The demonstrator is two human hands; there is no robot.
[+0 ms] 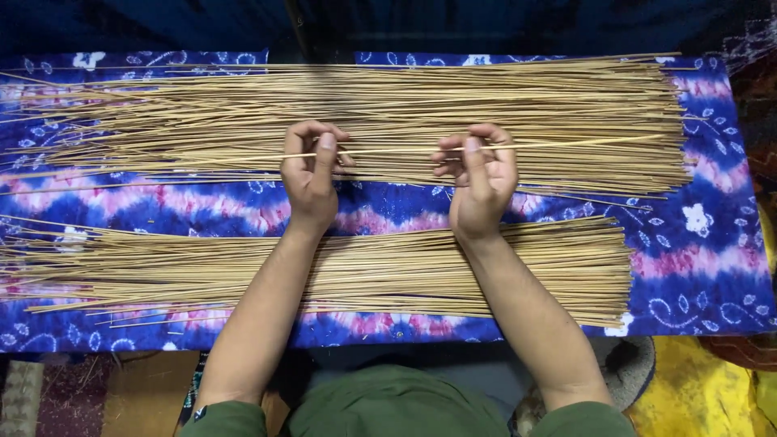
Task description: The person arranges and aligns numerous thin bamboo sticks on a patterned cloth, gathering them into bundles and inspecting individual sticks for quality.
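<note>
I see thin matt pale wooden sticks (388, 105), dry and smooth, on soft matt tie-dyed cloth (696, 267) of blue and pink

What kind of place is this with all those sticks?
Probably a home craft spot, low to the floor: thin sticks in two piles on a blue patterned cloth, with both hands pinching one stick.

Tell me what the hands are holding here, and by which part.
One thin stick, pinched near its middle between thumb and fingers of the left hand and right hand, above the far pile of sticks.
</note>
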